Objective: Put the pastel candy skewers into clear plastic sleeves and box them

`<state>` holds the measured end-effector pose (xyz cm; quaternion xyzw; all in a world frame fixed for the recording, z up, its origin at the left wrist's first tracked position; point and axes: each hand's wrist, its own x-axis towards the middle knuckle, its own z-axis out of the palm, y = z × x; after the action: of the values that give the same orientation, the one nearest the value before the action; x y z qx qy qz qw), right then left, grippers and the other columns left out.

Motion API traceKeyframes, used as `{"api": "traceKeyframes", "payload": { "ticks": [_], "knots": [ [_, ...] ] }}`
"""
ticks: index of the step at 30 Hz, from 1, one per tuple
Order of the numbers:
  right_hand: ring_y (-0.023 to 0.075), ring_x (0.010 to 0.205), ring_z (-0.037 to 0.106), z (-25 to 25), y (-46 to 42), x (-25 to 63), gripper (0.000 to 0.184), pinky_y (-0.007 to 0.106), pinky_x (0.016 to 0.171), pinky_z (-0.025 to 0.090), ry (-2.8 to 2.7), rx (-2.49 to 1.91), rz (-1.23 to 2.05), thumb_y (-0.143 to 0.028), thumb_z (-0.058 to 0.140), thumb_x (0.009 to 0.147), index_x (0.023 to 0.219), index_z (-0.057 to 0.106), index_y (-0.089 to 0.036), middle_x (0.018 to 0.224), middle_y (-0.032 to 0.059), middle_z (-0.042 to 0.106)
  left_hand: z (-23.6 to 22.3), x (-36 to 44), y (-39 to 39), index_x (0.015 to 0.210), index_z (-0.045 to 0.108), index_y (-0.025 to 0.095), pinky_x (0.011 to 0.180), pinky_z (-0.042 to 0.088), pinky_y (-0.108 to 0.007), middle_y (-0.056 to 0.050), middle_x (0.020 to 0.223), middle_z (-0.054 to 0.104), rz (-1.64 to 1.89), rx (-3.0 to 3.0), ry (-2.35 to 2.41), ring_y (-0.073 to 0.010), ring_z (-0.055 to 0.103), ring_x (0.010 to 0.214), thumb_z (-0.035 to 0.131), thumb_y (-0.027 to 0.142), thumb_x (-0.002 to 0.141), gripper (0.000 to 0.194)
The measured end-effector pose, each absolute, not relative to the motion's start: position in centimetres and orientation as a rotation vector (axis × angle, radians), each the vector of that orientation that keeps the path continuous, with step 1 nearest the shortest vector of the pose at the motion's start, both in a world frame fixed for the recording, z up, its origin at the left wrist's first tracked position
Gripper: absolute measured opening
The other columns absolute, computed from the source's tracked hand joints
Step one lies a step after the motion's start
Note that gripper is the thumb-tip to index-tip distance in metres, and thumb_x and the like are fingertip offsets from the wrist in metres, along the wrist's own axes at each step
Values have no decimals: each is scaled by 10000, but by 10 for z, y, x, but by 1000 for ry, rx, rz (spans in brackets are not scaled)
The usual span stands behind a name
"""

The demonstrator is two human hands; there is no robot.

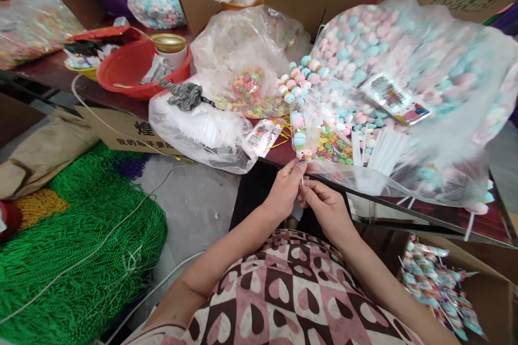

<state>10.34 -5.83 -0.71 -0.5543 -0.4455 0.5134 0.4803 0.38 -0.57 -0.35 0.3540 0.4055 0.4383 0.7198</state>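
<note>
My left hand [284, 187] is closed around the lower end of a marshmallow skewer [298, 132], held upright at the table edge. Blue, pink and white marshmallows sit inside its clear printed wrapper, and a white stick pokes out below. Just beneath, the fingers of my right hand [324, 202] are pinched together by the stick's lower end; what lies between them is hidden. Close behind are gold twist ties [283, 137], printed wrappers [263, 137] and ring-shaped gummies [334, 145]. White sticks [386, 148] lie in a bundle to the right.
A large clear bag of marshmallows [453, 75] covers the table's right side. Further left are a bag of gummies [246, 48], a white-filled plastic bag [202, 129] and a red basin [133, 67]. Wrapped skewers fill a cardboard box [496, 302] below. Green cords [81, 237] cover the floor.
</note>
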Motion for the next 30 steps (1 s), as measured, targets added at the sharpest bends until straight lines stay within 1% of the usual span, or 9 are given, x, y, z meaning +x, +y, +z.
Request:
{"api": "traceKeyframes", "payload": {
  "ticks": [3, 4, 6, 10, 15, 21, 26, 28, 30],
  "knots": [
    [132, 595, 554, -9, -64, 102, 308, 264, 567, 478, -996, -1339, 1275, -477, 699, 801, 929, 745, -201, 698, 13, 639, 1, -3, -3, 941, 575, 196, 689, 476, -215, -13, 872, 651, 1096, 1011, 990, -110, 607, 778, 605, 409, 849, 234],
    [131, 590, 553, -9, -66, 102, 315, 265, 563, 477, -978, -1332, 1280, -481, 708, 792, 930, 746, -200, 696, 14, 641, 3, -5, -3, 950, 553, 201, 753, 479, -226, -10, 884, 648, 1137, 1114, 1049, -115, 614, 818, 623, 360, 840, 205],
    [124, 574, 543, -8, -69, 102, 314, 263, 561, 471, -961, -1317, 1288, -480, 721, 781, 922, 747, -200, 686, 11, 641, 10, -10, -3, 959, 529, 213, 797, 468, -238, -9, 900, 646, 1178, 1343, 1176, -124, 617, 838, 633, 305, 834, 187],
    [110, 558, 520, 1, -72, 102, 285, 246, 544, 443, -945, -1303, 1257, -459, 729, 783, 903, 738, -201, 659, -7, 619, 22, -18, -6, 930, 554, 228, 804, 446, -257, -34, 905, 666, 1142, 1745, 1311, -156, 630, 847, 528, 320, 915, 97],
    [94, 491, 456, 9, -80, 100, 270, 227, 478, 392, -926, -1244, 1253, -463, 706, 808, 871, 698, -201, 582, -40, 548, 28, -21, -11, 942, 587, 226, 815, 441, -270, -73, 926, 683, 1081, 2013, 1366, -190, 651, 901, 433, 303, 959, 173],
    [78, 431, 377, 10, -86, 98, 263, 198, 423, 306, -924, -1196, 1230, -465, 641, 867, 903, 655, -205, 488, -75, 476, 28, -18, -24, 820, 567, 200, 674, 417, -259, -68, 759, 648, 1083, 2263, 1379, -177, 640, 739, 417, 265, 953, 211],
    [81, 440, 394, 10, -80, 99, 307, 205, 414, 320, -1029, -1273, 1019, -469, 616, 857, 937, 671, -178, 528, -62, 493, 25, -12, -34, 745, 526, 206, 564, 393, -245, -21, 633, 609, 1269, 2406, 1281, -147, 600, 595, 461, 231, 910, 180],
    [87, 450, 407, 11, -78, 103, 295, 213, 426, 336, -1124, -1337, 884, -441, 595, 870, 955, 689, -175, 531, -53, 504, 25, -12, -36, 786, 536, 201, 566, 409, -236, -15, 648, 628, 1311, 2377, 1268, -138, 609, 598, 459, 221, 920, 155],
    [93, 469, 421, 13, -78, 107, 259, 219, 450, 353, -1210, -1396, 716, -396, 591, 877, 954, 708, -177, 538, -42, 523, 26, -13, -36, 890, 555, 190, 602, 441, -229, -22, 726, 668, 1334, 2320, 1266, -131, 633, 639, 458, 232, 938, 117]
  ]
}}
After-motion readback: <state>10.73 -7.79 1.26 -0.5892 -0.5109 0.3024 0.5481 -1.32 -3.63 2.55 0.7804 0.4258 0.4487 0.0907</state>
